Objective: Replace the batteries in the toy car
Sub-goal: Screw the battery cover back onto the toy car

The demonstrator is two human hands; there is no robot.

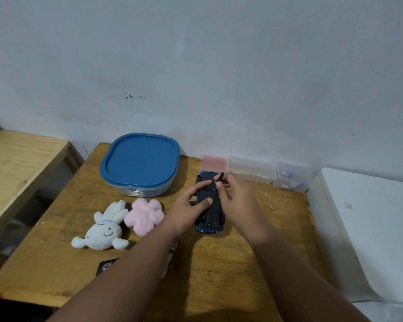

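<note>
Wood table lies under my hands, a pale wall beyond. My left hand pins the upturned toy car; my right hand pinches a dark screwdriver above it.

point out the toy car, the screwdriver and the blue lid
toy car (210,220): head view, on its black underside near the end closest to the person
screwdriver (220,177): head view, on the dark handle above the right hand's fingers
blue lid (141,159): head view, on the lid's flat middle

Left of our left hand's fingers the plush toys and, beyond them, the lidded container block the way. Past our right fingertips the clear boxes line the wall. Bare table lies open nearer us and to the right.
</note>
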